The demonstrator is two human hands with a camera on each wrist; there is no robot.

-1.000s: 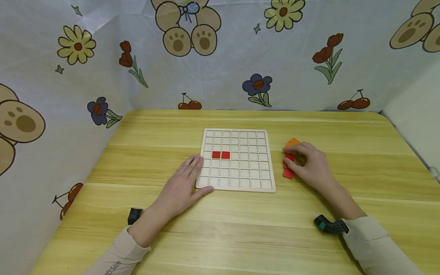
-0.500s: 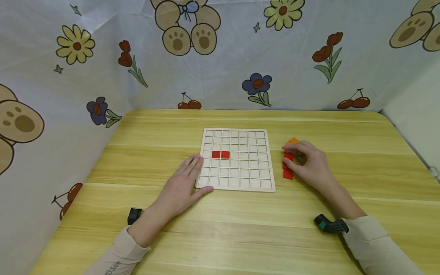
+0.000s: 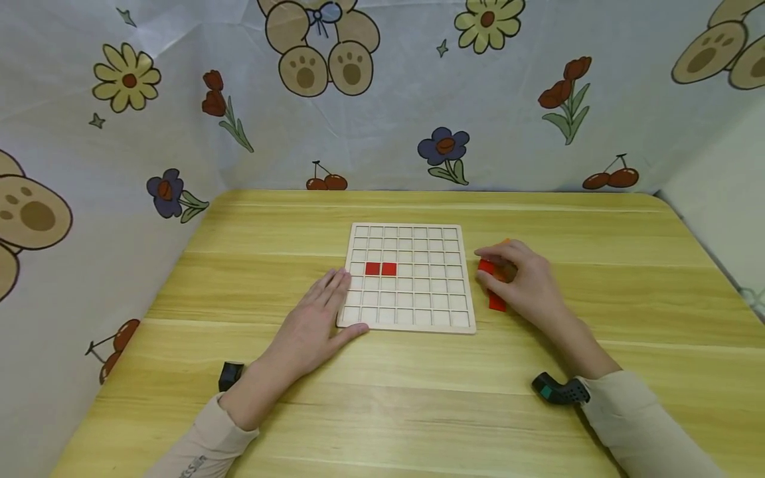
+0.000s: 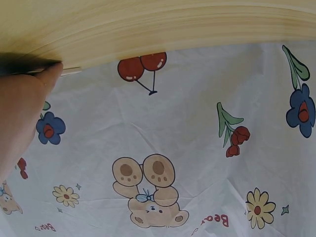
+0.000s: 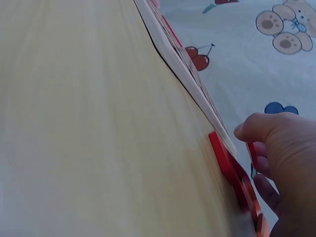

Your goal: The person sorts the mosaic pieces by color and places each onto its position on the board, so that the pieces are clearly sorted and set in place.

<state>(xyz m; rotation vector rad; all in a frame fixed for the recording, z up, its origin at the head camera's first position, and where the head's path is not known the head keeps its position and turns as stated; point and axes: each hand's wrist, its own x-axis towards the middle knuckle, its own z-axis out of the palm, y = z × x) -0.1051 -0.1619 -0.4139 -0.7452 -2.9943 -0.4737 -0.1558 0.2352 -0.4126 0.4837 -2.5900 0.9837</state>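
Note:
A square wooden grid board [image 3: 422,285] lies flat on the table, with two red square tiles [image 3: 380,269] side by side in its left part. My left hand [image 3: 307,332] rests against the board's left edge, fingers straight and thumb at the near left corner. Just right of the board, my right hand [image 3: 526,282] pinches a red tile [image 3: 486,266] between thumb and fingers. Its red edge shows by the fingers in the right wrist view. Below that hand lie more red tiles [image 3: 497,303], and an orange bit [image 3: 507,240] peeks out behind it; the hand partly hides them.
The wooden table [image 3: 418,411] extends on every side of the board. A patterned cloth [image 3: 382,126] with bears and flowers hangs behind and to the left. Both wrists carry small dark devices, such as the strap [image 3: 560,390] on the right.
My right hand has shifted slightly left toward the board and lifted a red tile from the row. The left hand and the board stay in place.

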